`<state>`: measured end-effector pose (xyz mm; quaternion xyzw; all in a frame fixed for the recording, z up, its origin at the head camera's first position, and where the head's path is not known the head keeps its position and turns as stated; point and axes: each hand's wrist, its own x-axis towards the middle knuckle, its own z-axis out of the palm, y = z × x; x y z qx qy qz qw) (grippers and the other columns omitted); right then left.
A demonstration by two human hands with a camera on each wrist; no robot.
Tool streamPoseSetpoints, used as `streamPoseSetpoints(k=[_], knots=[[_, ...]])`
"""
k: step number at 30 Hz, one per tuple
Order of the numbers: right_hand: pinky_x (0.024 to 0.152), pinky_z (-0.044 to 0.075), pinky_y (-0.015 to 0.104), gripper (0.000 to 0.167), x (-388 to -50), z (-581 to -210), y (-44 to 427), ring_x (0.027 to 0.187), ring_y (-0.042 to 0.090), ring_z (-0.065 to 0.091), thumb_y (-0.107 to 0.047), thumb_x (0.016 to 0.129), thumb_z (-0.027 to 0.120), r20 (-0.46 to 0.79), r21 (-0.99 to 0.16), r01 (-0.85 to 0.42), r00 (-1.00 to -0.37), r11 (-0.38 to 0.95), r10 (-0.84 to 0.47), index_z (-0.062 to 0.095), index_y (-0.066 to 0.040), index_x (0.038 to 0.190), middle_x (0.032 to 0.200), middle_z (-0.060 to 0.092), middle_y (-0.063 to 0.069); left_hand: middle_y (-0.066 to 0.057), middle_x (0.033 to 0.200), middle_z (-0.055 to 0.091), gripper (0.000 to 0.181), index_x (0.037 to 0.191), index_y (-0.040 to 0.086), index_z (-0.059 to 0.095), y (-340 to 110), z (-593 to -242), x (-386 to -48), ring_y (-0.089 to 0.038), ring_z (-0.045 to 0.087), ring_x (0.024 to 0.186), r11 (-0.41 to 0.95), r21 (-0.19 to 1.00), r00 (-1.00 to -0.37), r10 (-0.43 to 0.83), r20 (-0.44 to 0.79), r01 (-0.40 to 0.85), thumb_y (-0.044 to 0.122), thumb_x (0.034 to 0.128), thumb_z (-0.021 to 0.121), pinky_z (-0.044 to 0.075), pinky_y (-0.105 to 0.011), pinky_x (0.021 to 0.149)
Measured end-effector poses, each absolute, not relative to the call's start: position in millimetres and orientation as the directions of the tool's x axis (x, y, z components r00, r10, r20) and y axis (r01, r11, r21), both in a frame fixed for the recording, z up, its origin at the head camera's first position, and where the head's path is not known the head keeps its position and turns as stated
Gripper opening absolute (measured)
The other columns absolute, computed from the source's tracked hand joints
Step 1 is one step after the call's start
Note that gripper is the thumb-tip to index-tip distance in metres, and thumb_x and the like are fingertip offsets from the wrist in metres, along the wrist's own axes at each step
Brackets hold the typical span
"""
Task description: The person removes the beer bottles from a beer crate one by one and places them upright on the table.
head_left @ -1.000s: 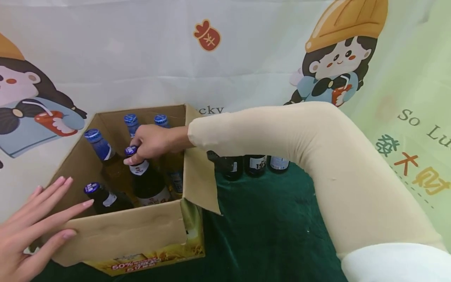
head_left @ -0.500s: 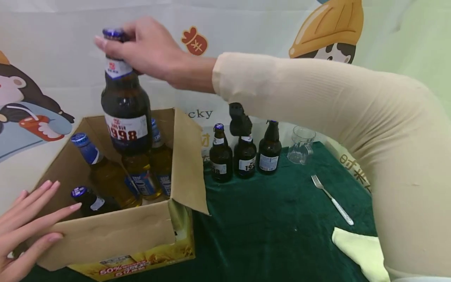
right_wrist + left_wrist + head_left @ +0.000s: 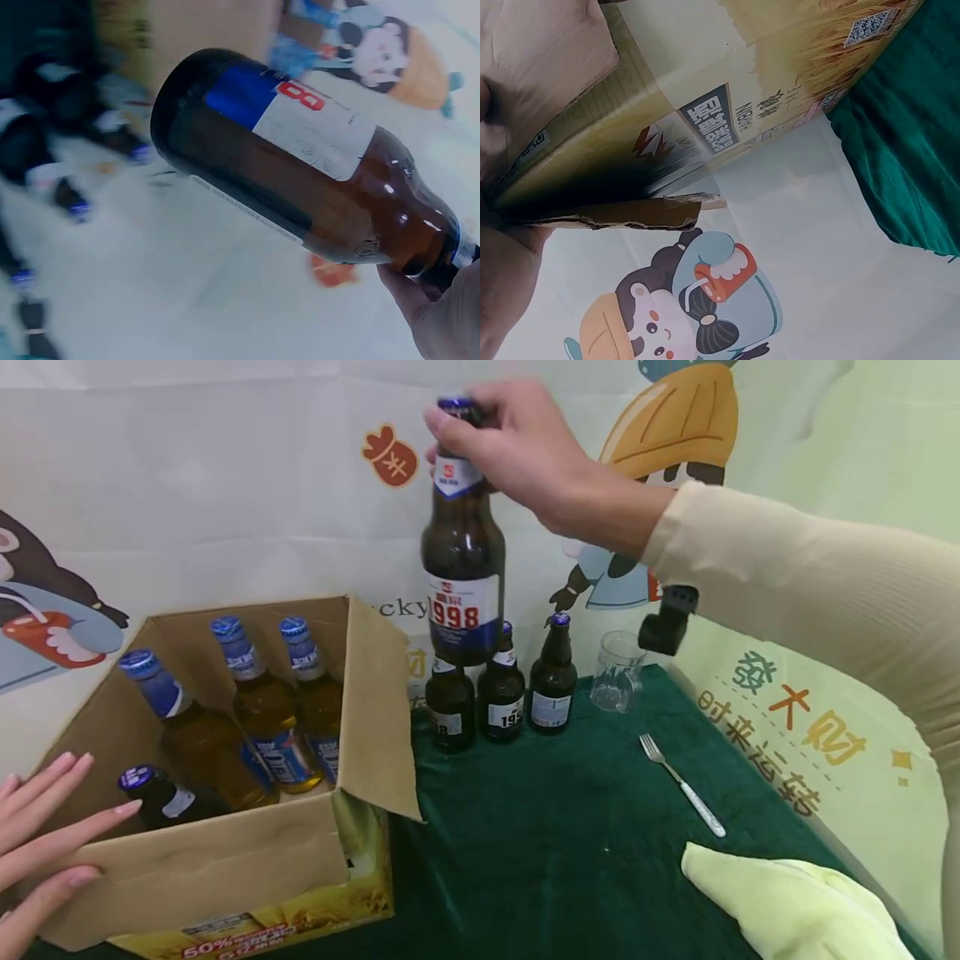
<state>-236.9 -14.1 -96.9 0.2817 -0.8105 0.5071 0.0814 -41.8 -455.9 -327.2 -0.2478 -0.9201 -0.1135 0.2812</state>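
Note:
My right hand [image 3: 525,452] grips a dark brown beer bottle [image 3: 463,547] by its neck, just below the blue cap. That bottle hangs upright in the air, its base in front of the leftmost bottles on the table; its brown glass and white-and-blue label fill the right wrist view. At the lower left, my left hand [image 3: 45,843] rests with extended fingers on the edge of the cardboard box [image 3: 225,860]. Inside the box stand three blue-capped beer bottles [image 3: 270,718] with blue labels, and one shorter dark bottle [image 3: 161,797] near the front wall.
Three dark bottles [image 3: 553,685] stand in a row against the backdrop. Right of them are a glass mug [image 3: 617,672], a fork [image 3: 686,789] and a pale yellow cloth [image 3: 795,897] on the green tablecloth [image 3: 547,835]. A box flap [image 3: 378,710] sticks out rightward.
My right hand has lifted the dark beer bottle out of the box and carried it to the right. My left hand has stayed at the box edge while the view shifted right.

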Motion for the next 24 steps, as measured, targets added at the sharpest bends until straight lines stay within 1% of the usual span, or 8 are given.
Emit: streamPoseSetpoints(k=[2, 4, 6, 11, 16, 19, 22, 24], knots=[[0.102, 0.059, 0.030, 0.037, -238.7, -112.4, 0.7, 0.114, 0.018, 0.064, -0.027, 0.106, 0.054, 0.388, -0.777, -0.521, -0.838, 0.352, -0.384, 0.057, -0.003, 0.134, 0.125, 0.067, 0.012, -0.001, 0.168, 0.025, 0.045, 0.147, 0.051, 0.044, -459.3, -327.4, -45.0, -0.016, 0.013, 0.159, 0.845, 0.040, -0.687, 0.405, 0.603, 0.534, 0.057, 0.1020, 0.046, -0.003, -0.038, 0.135], [0.103, 0.059, 0.031, 0.037, -242.3, -128.0, 13.2, 0.115, 0.019, 0.065, -0.027, 0.106, 0.054, 0.339, -0.794, -0.480, -0.859, 0.373, -0.383, 0.058, -0.002, 0.133, 0.125, 0.067, 0.014, 0.001, 0.167, 0.026, 0.045, 0.145, 0.052, 0.045, -461.0, -328.0, -48.3, -0.015, 0.016, 0.159, 0.828, 0.046, -0.654, 0.406, 0.638, 0.559, 0.062, 0.1010, 0.041, 0.000, -0.030, 0.134], [0.103, 0.059, 0.034, 0.036, -247.4, -144.1, 23.6, 0.115, 0.020, 0.065, -0.026, 0.106, 0.055, 0.291, -0.807, -0.438, -0.879, 0.397, -0.379, 0.060, -0.001, 0.130, 0.125, 0.068, 0.015, 0.005, 0.167, 0.024, 0.043, 0.145, 0.055, 0.043, -462.2, -329.5, -51.0, -0.015, 0.015, 0.159, 0.819, 0.053, -0.636, 0.400, 0.660, 0.571, 0.061, 0.1021, 0.040, 0.001, -0.027, 0.133], [0.098, 0.060, 0.039, 0.031, -259.2, -188.1, 44.0, 0.114, 0.023, 0.066, -0.024, 0.105, 0.057, 0.197, -0.810, -0.357, -0.913, 0.465, -0.358, 0.065, -0.002, 0.124, 0.123, 0.070, 0.016, 0.007, 0.168, 0.019, 0.042, 0.145, 0.059, 0.036, -465.9, -333.4, -54.6, -0.016, 0.010, 0.159, 0.828, 0.045, -0.626, 0.386, 0.677, 0.559, 0.059, 0.1035, 0.037, -0.001, -0.036, 0.134], [0.095, 0.060, 0.040, 0.030, -267.0, -235.6, 62.4, 0.108, 0.024, 0.067, -0.025, 0.103, 0.060, 0.145, -0.779, -0.329, -0.923, 0.534, -0.357, 0.068, -0.002, 0.122, 0.120, 0.071, 0.017, 0.008, 0.169, 0.015, 0.044, 0.147, 0.061, 0.030, -468.4, -334.7, -50.6, -0.015, 0.006, 0.160, 0.849, 0.013, -0.637, 0.386, 0.667, 0.529, 0.063, 0.1024, 0.032, -0.003, -0.046, 0.135], [0.092, 0.059, 0.040, 0.031, -270.9, -261.4, 71.7, 0.105, 0.026, 0.065, -0.027, 0.103, 0.061, 0.119, -0.750, -0.327, -0.921, 0.574, -0.370, 0.069, -0.002, 0.119, 0.118, 0.070, 0.018, 0.012, 0.168, 0.016, 0.044, 0.147, 0.061, 0.031, -468.8, -334.8, -48.5, -0.015, 0.007, 0.160, 0.850, 0.019, -0.642, 0.383, 0.664, 0.527, 0.062, 0.1026, 0.032, -0.003, -0.040, 0.135], [0.095, 0.058, 0.042, 0.033, -273.0, -280.8, 80.0, 0.108, 0.028, 0.065, -0.028, 0.103, 0.061, 0.105, -0.734, -0.324, -0.923, 0.597, -0.371, 0.068, -0.001, 0.121, 0.119, 0.068, 0.018, 0.009, 0.168, 0.018, 0.042, 0.146, 0.060, 0.033, -469.0, -334.5, -46.5, -0.017, 0.009, 0.160, 0.849, 0.047, -0.657, 0.371, 0.656, 0.526, 0.058, 0.1039, 0.036, -0.002, -0.036, 0.134], [0.097, 0.057, 0.044, 0.034, -273.5, -289.6, 84.0, 0.110, 0.030, 0.064, -0.028, 0.103, 0.061, 0.095, -0.741, -0.308, -0.928, 0.597, -0.361, 0.067, -0.001, 0.122, 0.121, 0.068, 0.019, 0.005, 0.169, 0.019, 0.041, 0.145, 0.060, 0.034, -469.6, -334.3, -45.3, -0.018, 0.009, 0.160, 0.854, 0.064, -0.671, 0.356, 0.651, 0.516, 0.057, 0.1041, 0.038, -0.002, -0.039, 0.135]])
